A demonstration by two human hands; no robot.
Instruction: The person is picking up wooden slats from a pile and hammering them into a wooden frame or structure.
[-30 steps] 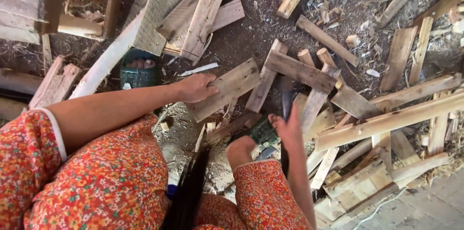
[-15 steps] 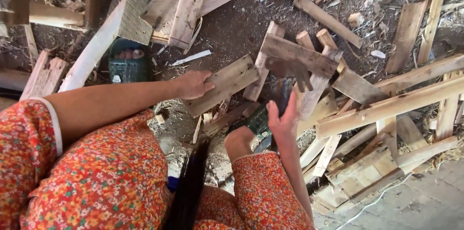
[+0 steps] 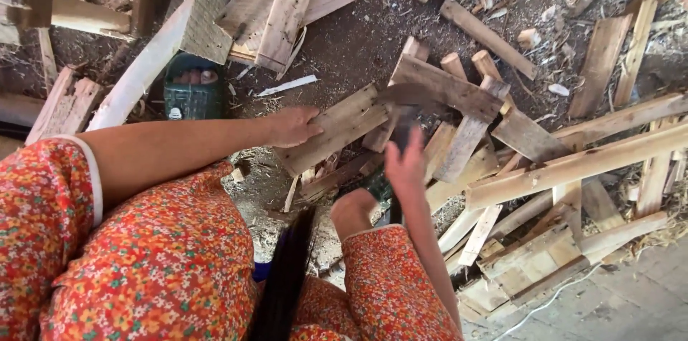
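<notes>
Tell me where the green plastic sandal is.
In the head view, the green plastic sandal sits on the dirt at upper left, beside a long pale plank, beyond the left forearm.

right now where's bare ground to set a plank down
Bare dirt lies between the leaning boards and the plank under the left hand. Right of the right hand, offcuts crowd the ground.
</notes>
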